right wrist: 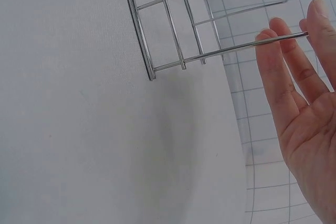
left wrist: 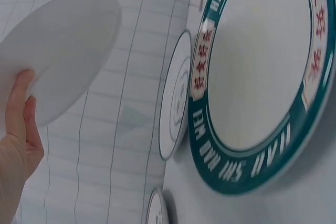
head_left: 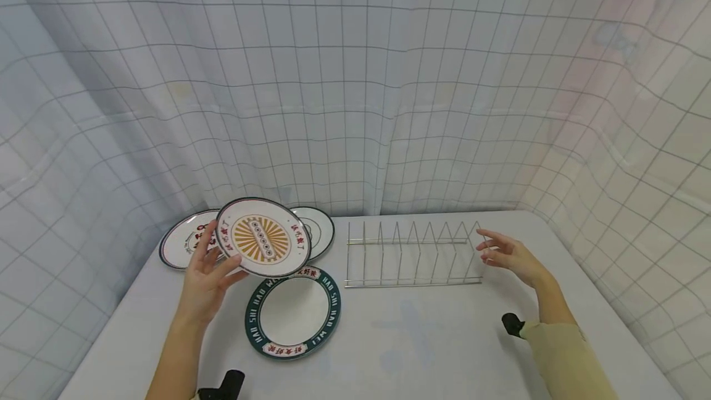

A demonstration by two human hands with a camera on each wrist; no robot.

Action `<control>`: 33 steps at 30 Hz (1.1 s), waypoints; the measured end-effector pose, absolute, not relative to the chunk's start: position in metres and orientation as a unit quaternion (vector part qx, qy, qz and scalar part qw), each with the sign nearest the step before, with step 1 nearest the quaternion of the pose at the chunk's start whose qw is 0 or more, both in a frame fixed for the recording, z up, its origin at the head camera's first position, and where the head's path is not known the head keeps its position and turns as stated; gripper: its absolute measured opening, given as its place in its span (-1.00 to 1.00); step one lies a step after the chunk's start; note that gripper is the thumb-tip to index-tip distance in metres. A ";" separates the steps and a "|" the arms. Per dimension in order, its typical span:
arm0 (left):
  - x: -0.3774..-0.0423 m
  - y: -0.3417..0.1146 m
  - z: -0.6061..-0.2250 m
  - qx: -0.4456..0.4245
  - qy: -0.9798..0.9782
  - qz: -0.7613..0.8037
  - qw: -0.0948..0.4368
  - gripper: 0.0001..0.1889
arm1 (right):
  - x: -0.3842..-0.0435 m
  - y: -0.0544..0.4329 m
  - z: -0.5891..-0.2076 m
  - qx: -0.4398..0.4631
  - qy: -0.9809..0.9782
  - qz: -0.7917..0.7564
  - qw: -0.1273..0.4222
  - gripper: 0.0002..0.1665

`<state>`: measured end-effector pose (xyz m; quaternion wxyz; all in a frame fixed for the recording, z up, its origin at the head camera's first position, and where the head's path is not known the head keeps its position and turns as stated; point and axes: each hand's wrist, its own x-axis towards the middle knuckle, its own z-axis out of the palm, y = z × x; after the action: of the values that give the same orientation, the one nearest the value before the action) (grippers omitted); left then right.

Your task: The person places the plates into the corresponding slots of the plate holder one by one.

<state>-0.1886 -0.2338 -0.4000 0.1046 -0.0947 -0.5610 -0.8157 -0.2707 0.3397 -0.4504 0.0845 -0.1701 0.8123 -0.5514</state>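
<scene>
My left hand (head_left: pixel 207 286) grips the rim of a white plate (head_left: pixel 261 237) with an orange sunburst, thumb on its face, raised above the other plates. In the left wrist view the plate's pale underside (left wrist: pixel 68 51) shows, with fingers against it. Below lies a green-rimmed plate (head_left: pixel 292 313) on the table. At the right end of a wire dish rack (head_left: pixel 413 283), my right hand (head_left: pixel 513 258) has its fingers loosely extended and spread. Its fingertips are at the rack's end wire (right wrist: pixel 231 50) in the right wrist view; whether they touch it I cannot tell.
Behind the raised plate are a white plate with red print (head_left: pixel 180 242) and a dark-rimmed white plate (head_left: pixel 322 233), both partly covered. A white table (head_left: pixel 411 344) carries everything. Checked curtains (head_left: pixel 344 79) hang at the back and both sides.
</scene>
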 end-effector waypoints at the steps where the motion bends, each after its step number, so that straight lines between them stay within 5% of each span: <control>1: -0.193 -0.226 -0.398 -0.094 -0.566 -0.813 0.098 -0.19 | -0.271 0.339 -0.450 -0.170 0.812 -0.552 0.084 -0.34; 33: -0.276 -0.035 -0.385 -0.186 -0.577 -0.794 -0.041 -0.14 | -0.271 0.341 -0.451 -0.161 0.815 -0.550 0.088 -0.34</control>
<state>-0.2764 -0.0351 -0.3851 -0.0406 -0.1860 -0.5768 -0.7944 -0.2711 0.3413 -0.4508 0.0881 -0.1610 0.8150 -0.5497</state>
